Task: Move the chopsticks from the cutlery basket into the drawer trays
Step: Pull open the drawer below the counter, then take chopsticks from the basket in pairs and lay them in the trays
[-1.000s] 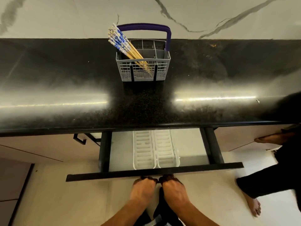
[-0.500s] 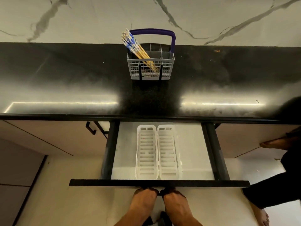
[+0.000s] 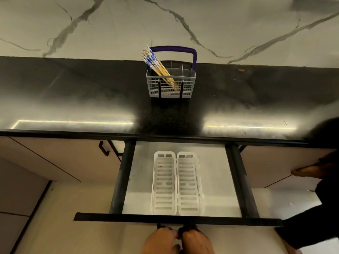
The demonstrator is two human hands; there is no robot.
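Black countertop (image 3: pixel 73 99): glossy stone running across the head view, with bright strips of reflected light near its front edge; a white marble-veined wall (image 3: pixel 110 21) rises behind it.
Cutlery basket (image 3: pixel 171 85): grey plastic mesh with a purple handle (image 3: pixel 174 49) arched over it, standing upright on the countertop near the wall, roughly in the middle.
Chopsticks (image 3: pixel 157 67): a bundle of yellow sticks with blue-and-white patterned tops, all in the basket's left compartment, leaning up and to the left so the tops stick out past the rim.
Drawer (image 3: pixel 177 219): pulled out below the countertop edge, with dark side rails, a black front panel and a pale floor.
Drawer trays (image 3: pixel 177 184): two white slotted trays lying side by side, touching, lengthwise in the middle of the drawer; nothing lies in them.
Left hand (image 3: pixel 161 241): at the bottom edge, fingers curled up under the drawer's front panel; the fingertips are hidden, so the grip is only partly seen.
Right hand (image 3: pixel 196 241): just beside the left one, touching it, fingers likewise hooked round the drawer's front panel.
Second person (image 3: pixel 315 224): at the right edge, dark clothing and a bare foot (image 3: pixel 306 170) near the cabinet front.
Cabinets (image 3: pixel 60 160): beige doors on either side of the drawer, with a black handle on the left one.
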